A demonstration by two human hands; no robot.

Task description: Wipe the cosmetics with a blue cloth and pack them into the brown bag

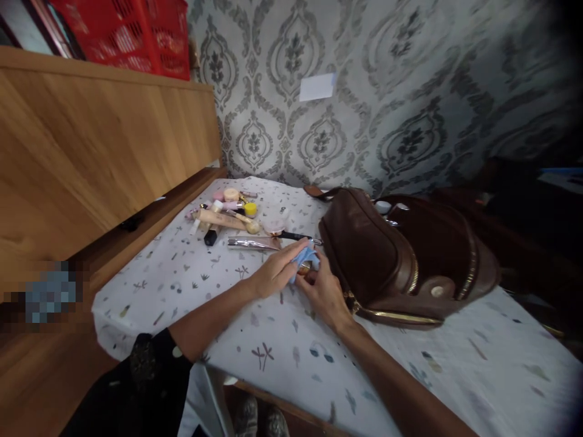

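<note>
My left hand (276,270) presses a light blue cloth (303,255) with its fingers closed. Wrapped partly in that cloth is a small item with a gold-brown shine (305,267), gripped by my right hand (326,294); most of it is hidden, so its kind is unclear. Just beyond the hands lie a silvery tube (253,243) and a dark slim stick (295,236). A brown leather bag (364,243) stands to the right of my right hand, with its top open.
Several cosmetics lie heaped at the back left, among them a beige tube (221,219), a brush (251,226) and a yellow-lidded jar (250,209). A patterned white sheet (218,328) covers the table. Left is a wooden cabinet (104,139) with a red basket (132,36) on top.
</note>
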